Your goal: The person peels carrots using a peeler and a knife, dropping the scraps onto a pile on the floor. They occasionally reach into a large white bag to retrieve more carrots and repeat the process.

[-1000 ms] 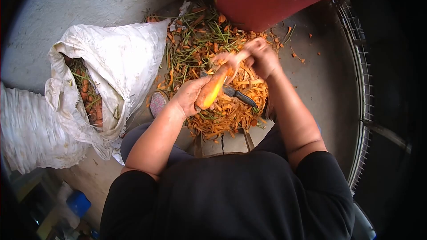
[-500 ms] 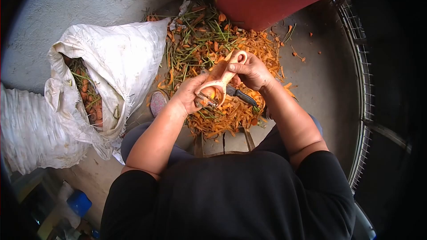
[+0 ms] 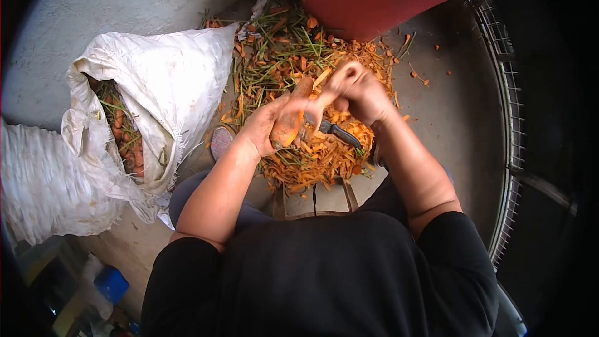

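Observation:
My left hand (image 3: 263, 126) is closed around a carrot (image 3: 292, 122), its brownish skin showing orange where it is bared. In my right hand (image 3: 368, 97) is a light-coloured peeler (image 3: 319, 105) with a ring-shaped handle end, blurred by motion. The peeler's head overlaps the carrot in this view. Just below the peeler a black-handled knife (image 3: 342, 134) lies over the heap of orange peelings (image 3: 318, 165) between my legs. Green stalks (image 3: 277, 56) and carrot scraps are strewn behind my hands.
A white woven sack (image 3: 181, 68) with carrots (image 3: 118, 122) in its mouth leans at the left, beside another white sack (image 3: 56, 175). A tall red bin (image 3: 355, 3) stands at the back. Wire mesh (image 3: 515, 106) curves along the right, and a blue object (image 3: 111, 284) lies lower left.
My right hand has shifted slightly right with the peeler, which is now blurred. The carrot in my left hand is tilted more upright and shows more of its length.

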The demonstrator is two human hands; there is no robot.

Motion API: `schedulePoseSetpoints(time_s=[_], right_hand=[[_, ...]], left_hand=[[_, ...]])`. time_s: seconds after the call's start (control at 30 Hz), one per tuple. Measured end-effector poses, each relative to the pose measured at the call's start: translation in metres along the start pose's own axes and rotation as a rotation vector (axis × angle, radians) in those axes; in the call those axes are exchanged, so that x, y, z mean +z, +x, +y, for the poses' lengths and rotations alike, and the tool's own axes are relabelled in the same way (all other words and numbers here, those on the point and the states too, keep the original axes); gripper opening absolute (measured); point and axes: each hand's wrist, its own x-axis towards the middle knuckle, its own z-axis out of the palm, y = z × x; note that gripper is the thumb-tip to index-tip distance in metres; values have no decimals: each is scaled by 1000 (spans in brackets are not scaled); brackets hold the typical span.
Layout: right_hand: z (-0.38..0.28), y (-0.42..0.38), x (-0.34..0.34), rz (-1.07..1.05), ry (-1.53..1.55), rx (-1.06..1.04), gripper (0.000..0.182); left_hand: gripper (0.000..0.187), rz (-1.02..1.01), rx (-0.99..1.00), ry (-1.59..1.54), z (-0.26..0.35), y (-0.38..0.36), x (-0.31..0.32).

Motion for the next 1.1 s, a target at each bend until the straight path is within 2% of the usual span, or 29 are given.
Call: schedulePoseSetpoints(time_s=[0.03,0.07,0.1,0.13,0.17,0.2,0.27,0.33,0.37,0.47,0.53,0.57,0.63,0.73,0.77,0.8,0.83,0.87,0.93,1.03,1.1], right_hand=[[6,-5,14,-79,49,18,13],[9,-7,22,-160,99,36,12],[9,-4,16,-146,23,48,14],[15,2,-2,-114,106,95,17],[17,8,-21,11,96,19,19],[16,15,-40,137,87,-58,20],[9,23,-81,520,-89,-104,19],[5,22,-93,748,116,-163,18],[7,21,-95,740,129,-181,20],[0,15,-43,414,147,-196,19],[1,0,-7,86,38,-72,18],[4,-6,8,-27,6,-16,17],[20,-3,14,-183,48,38,19],[21,7,-17,-44,86,71,19],[22,12,-35,68,117,-23,18],[14,16,-50,273,83,-85,17],[11,23,-74,473,-49,-147,17],[7,25,-88,723,-140,-114,18],[-1,19,-88,664,137,-197,19],[2,9,-33,277,92,-133,15],[3,-4,3,-54,112,11,16]], left_hand=[[34,212,-39,-135,6,-7,29],[35,188,-37,-114,3,-6,26],[35,165,-35,-93,0,-4,21],[35,143,-33,-72,-2,-4,19],[36,-10,-2,46,-1,-9,17],[36,-7,-59,55,0,-10,15],[36,-2,-178,77,0,-11,12],[37,-5,-130,59,2,-9,13],[37,-6,-100,46,2,-9,13],[37,-14,-27,20,5,-8,13],[36,-20,7,11,6,-7,15],[36,147,-78,-20,4,-2,13],[35,74,-98,-38,-2,0,9],[35,52,-95,-1,-4,-1,8],[35,61,-88,23,-3,-2,8],[34,69,-81,46,-3,-2,8],[35,-6,-97,-2,-3,-3,7],[35,1,-86,5,-3,-4,8],[36,14,-64,18,-3,-5,11],[39,-27,-85,-150,-1,1,-2],[40,68,-49,-126,0,-3,15]])
